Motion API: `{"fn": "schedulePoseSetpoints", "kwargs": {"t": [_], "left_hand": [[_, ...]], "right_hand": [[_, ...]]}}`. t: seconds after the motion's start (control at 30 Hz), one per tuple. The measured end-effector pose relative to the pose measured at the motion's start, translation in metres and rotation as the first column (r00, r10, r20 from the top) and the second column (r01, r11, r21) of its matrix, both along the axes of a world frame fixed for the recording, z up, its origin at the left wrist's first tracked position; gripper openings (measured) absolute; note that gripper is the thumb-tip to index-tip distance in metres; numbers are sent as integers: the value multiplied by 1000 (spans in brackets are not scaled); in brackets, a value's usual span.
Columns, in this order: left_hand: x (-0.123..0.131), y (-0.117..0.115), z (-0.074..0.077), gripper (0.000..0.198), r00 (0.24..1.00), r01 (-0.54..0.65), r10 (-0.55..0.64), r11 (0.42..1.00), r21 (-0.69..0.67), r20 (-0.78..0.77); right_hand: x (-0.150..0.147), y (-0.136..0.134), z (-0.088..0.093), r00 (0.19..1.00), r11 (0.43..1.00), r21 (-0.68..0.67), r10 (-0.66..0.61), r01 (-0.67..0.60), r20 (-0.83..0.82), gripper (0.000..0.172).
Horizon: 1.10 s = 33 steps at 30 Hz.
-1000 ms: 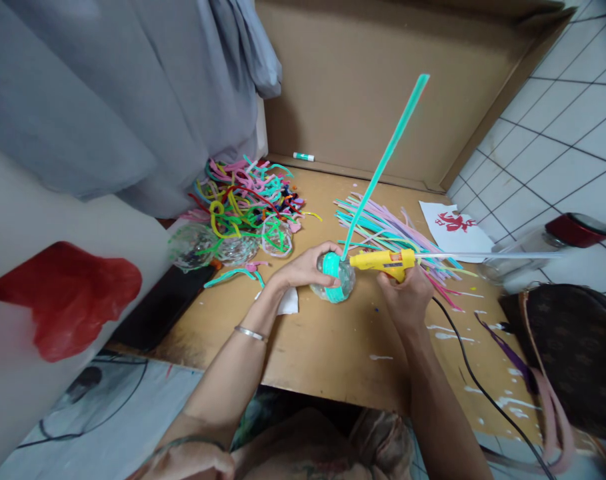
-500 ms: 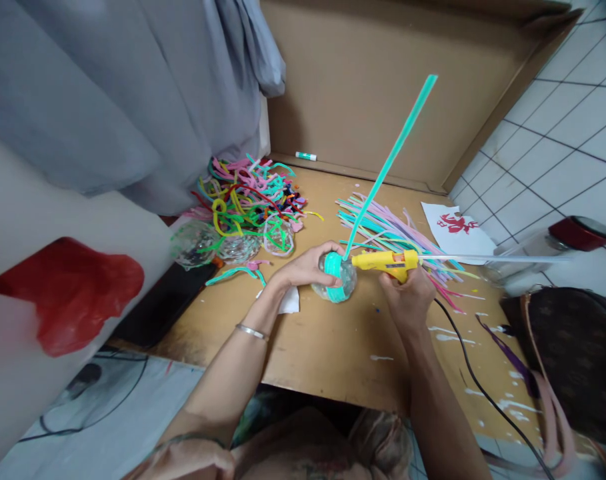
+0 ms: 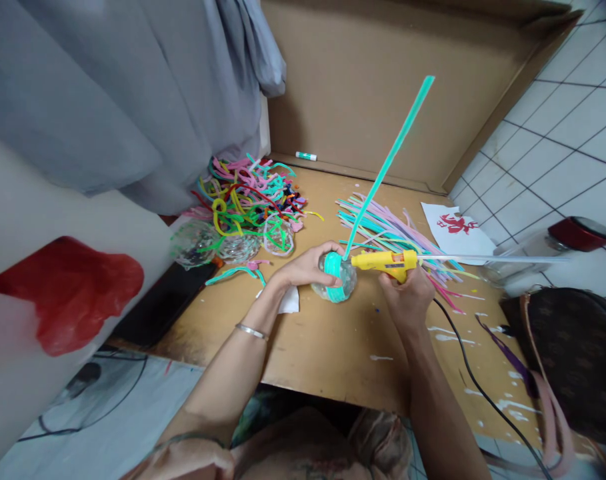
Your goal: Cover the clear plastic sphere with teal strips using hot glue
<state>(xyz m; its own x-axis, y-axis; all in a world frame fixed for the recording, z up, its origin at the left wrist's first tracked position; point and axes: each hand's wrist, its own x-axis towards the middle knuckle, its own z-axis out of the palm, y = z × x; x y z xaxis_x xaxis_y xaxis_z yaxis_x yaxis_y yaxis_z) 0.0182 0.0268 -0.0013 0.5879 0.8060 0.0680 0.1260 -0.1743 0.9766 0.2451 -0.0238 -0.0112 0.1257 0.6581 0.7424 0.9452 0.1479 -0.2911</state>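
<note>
Left hand (image 3: pixel 303 268) wrapped around a clear ball (image 3: pixel 335 280) on the table (image 3: pixel 327 347), right hand (image 3: pixel 407 293) gripping the yellow glue gun (image 3: pixel 385 262), nozzle touching the ball's teal pipe cleaner (image 3: pixel 387 163).

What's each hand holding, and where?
The left hand cups the clear ball wound with teal pipe cleaner, at its left side; the right hand holds the yellow glue gun by its handle.

I see a small clear plastic ball (image 3: pixel 334 285), banded in teal, sitting on the brown board (image 3: pixel 323 347). A long teal pipe cleaner (image 3: pixel 387 163) rises from it, leaning right. A yellow glue gun (image 3: pixel 387 262) lies level, nozzle at the ball's top.
</note>
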Motion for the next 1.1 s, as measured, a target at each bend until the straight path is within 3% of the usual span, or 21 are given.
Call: {"fn": "schedulePoseSetpoints", "kwargs": {"t": [0.33,0.77,1.1], "left_hand": [[-1,1,-1,56,1000,9,-9,1000,8,2],[-1,1,-1,55,1000,-2,2,1000,22,-17],[0,1,-2,57,1000,-5,5,1000,28,3]], "right_hand": [[1,0,1,1000,999,-31,14,-14,-28,15],[1,-2,4,1000,999,29,21,-21,-18,14],[2,-4,3,999,999,-20,40,-39,15,13]]}}
